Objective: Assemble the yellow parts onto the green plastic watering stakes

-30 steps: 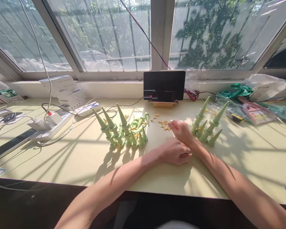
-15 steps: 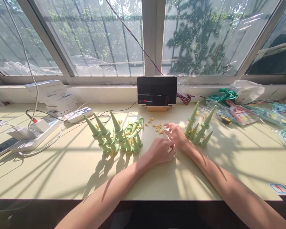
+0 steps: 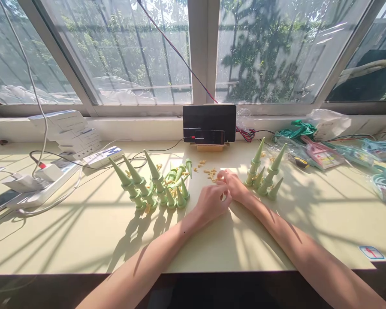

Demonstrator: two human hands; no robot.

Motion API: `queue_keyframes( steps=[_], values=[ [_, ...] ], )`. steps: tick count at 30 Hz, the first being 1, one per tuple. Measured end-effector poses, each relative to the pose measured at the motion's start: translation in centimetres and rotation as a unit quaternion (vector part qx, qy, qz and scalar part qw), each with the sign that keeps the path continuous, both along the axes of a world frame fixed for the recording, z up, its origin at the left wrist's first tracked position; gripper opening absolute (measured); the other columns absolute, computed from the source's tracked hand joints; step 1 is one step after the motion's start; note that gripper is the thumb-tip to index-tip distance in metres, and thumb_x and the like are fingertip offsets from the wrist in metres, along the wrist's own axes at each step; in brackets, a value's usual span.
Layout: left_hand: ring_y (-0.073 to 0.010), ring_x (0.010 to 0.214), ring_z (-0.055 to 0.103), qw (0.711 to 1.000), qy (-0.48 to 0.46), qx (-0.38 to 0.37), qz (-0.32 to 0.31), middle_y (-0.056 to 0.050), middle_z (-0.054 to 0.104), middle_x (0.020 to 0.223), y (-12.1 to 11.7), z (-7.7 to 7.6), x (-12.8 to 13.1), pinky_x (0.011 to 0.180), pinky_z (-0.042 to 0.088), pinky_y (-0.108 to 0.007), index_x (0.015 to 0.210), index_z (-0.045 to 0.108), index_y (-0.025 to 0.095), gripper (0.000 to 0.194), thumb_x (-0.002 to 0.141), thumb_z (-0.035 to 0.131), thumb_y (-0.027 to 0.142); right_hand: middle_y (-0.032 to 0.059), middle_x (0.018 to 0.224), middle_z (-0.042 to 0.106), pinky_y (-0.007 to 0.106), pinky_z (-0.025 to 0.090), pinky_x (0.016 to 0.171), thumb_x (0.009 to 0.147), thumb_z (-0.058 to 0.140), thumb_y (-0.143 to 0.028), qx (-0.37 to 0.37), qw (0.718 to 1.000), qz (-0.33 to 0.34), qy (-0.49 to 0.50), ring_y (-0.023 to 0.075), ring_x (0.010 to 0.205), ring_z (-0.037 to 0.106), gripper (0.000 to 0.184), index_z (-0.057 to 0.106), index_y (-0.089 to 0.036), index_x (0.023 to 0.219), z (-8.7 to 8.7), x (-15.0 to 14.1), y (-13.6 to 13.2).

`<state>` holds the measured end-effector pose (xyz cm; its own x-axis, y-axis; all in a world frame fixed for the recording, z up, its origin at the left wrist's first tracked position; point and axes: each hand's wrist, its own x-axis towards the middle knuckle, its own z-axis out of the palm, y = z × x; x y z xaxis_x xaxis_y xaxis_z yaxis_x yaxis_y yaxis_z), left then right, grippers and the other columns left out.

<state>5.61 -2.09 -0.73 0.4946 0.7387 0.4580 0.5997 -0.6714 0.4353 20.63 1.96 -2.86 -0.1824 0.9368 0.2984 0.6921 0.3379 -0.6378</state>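
My left hand (image 3: 211, 200) rests low over the table, its thumb and fingers curled into a pinch; anything between the tips is too small to make out. Just beyond it, my right hand (image 3: 234, 185) bends its fingers together beside small yellow plastic pieces (image 3: 209, 171), and its fingertips are partly hidden. The two hands touch or overlap from this viewpoint. Left of them stand several green cone-tipped spikes (image 3: 152, 165) in stacked sections, with loose green parts (image 3: 179, 172) behind. More green spikes (image 3: 272, 169) stand to the right of my right hand.
A black tablet (image 3: 209, 118) and a phone (image 3: 209, 137) lean on a small stand at the back. White boxes (image 3: 67, 133) and a power strip (image 3: 48, 184) with cables lie left. Plastic-wrapped packets (image 3: 321, 152) lie right, and a sticker (image 3: 371, 252) marks the front right.
My right hand's fingers have drawn together and come down towards the yellow pieces, closer to my left hand. The whole view has shifted slightly.
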Motion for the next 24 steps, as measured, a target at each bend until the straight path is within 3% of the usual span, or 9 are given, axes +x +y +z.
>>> queue_keyframes(
  steps=[4, 10, 14, 20, 24],
  values=[
    [-0.012, 0.054, 0.044, 0.999, -0.027, -0.033, 0.017, 0.001, 0.055, 0.06, 0.1, 0.3, -0.2, 0.057, 0.033, -0.025, 0.073, 0.064, 0.018, 0.019, 0.084, 0.049, 0.016, 0.0011, 0.081, 0.058, 0.024, 0.042, 0.061, 0.077, 0.054, -0.016, 0.019, 1.0, -0.004, -0.001, 0.015, 0.068, 0.051, 0.017, 0.059, -0.02, 0.092, 0.2, 0.0, -0.2],
    [-0.0145, 0.066, 0.054, 0.995, -0.071, -0.056, 0.045, -0.001, 0.062, 0.075, 0.6, 0.4, -0.5, 0.062, 0.038, -0.026, 0.084, 0.064, 0.019, 0.015, 0.085, 0.05, 0.016, 0.0007, 0.073, 0.06, 0.026, 0.042, 0.062, 0.083, 0.048, -0.021, 0.043, 0.998, 0.022, 0.038, 0.016, 0.067, 0.052, 0.009, 0.057, -0.02, 0.082, 0.2, -0.4, -0.1],
    [-0.0142, 0.068, 0.056, 0.991, -0.107, -0.07, 0.047, -0.002, 0.062, 0.085, 0.9, 0.0, -0.4, 0.062, 0.04, -0.026, 0.094, 0.06, 0.02, 0.014, 0.084, 0.052, 0.017, 0.0018, 0.071, 0.062, 0.027, 0.042, 0.062, 0.091, 0.047, -0.032, 0.062, 0.993, 0.011, 0.102, 0.0158, 0.065, 0.053, 0.022, 0.058, -0.019, 0.076, 0.7, -0.9, -0.5],
    [-0.0131, 0.065, 0.057, 0.976, -0.163, -0.102, 0.099, -0.006, 0.063, 0.1, 1.3, -0.2, -0.5, 0.06, 0.041, -0.026, 0.118, 0.045, 0.019, 0.032, 0.087, 0.051, 0.019, 0.0026, 0.072, 0.063, 0.028, 0.045, 0.066, 0.097, 0.043, -0.041, 0.086, 0.981, -0.033, 0.169, 0.017, 0.069, 0.057, 0.032, 0.058, -0.02, 0.077, 1.4, -1.5, -1.3],
    [-0.0129, 0.064, 0.057, 0.972, -0.171, -0.12, 0.104, -0.006, 0.065, 0.1, 1.4, 0.0, -0.6, 0.061, 0.043, -0.027, 0.115, 0.048, 0.019, 0.027, 0.088, 0.051, 0.02, 0.0022, 0.071, 0.061, 0.028, 0.046, 0.065, 0.097, 0.043, -0.043, 0.078, 0.978, -0.033, 0.19, 0.0165, 0.065, 0.056, 0.033, 0.055, -0.021, 0.076, 1.4, -1.7, -1.5]
  ],
)
